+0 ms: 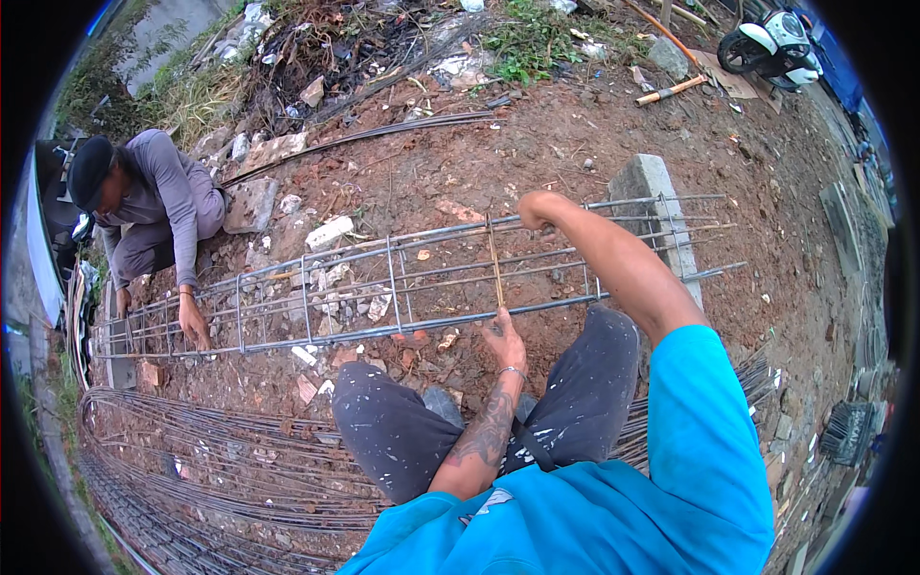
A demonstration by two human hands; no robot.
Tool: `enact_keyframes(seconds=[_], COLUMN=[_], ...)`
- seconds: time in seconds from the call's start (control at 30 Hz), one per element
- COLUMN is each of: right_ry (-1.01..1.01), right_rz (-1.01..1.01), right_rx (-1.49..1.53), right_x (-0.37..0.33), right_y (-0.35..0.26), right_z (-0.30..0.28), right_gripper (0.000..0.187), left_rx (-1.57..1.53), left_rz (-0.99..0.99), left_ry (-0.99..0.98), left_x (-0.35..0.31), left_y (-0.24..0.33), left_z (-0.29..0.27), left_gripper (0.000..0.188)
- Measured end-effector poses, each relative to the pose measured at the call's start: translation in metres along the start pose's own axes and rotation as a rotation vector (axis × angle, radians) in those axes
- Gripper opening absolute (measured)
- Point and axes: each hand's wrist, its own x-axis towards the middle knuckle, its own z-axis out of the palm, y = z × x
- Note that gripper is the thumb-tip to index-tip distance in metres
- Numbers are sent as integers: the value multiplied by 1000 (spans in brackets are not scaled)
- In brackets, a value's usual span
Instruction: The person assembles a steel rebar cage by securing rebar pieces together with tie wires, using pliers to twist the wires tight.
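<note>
A long rebar cage of lengthwise steel bars and square stirrups lies across in front of me. My left hand is at its near bar, fingers closed at the lower end of a rusty brown stirrup. My right hand reaches over to the far bar, just right of the stirrup's upper end. It is curled with the back of the hand toward me; its fingertips and anything in them are hidden. A crouching co-worker has both hands at the cage's left end.
A concrete block lies beneath the cage's right end, another block beneath its left. Bundled steel rods lie at the near left. Rubble and stones dot the reddish soil. A wooden-handled tool and a white motorbike are at the far right.
</note>
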Motion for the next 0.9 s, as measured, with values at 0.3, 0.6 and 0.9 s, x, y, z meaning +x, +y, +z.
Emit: enact_keyframes(seconds=[0.3,0.6,0.9], right_ry=[125,294,414], right_rz=[96,-5,-11], right_rx=[299,-331,-101], right_x=[37,8,-71], right_y=[44,6,79], right_z=[12,9,6], right_gripper=[24,36,19], left_rx=[33,77,77], left_rz=[-23,41,36], left_ry=[-17,19,-34], left_x=[-15,-6,-5], left_y=[5,-7,7], left_z=[15,25,7], left_gripper=[84,83,72])
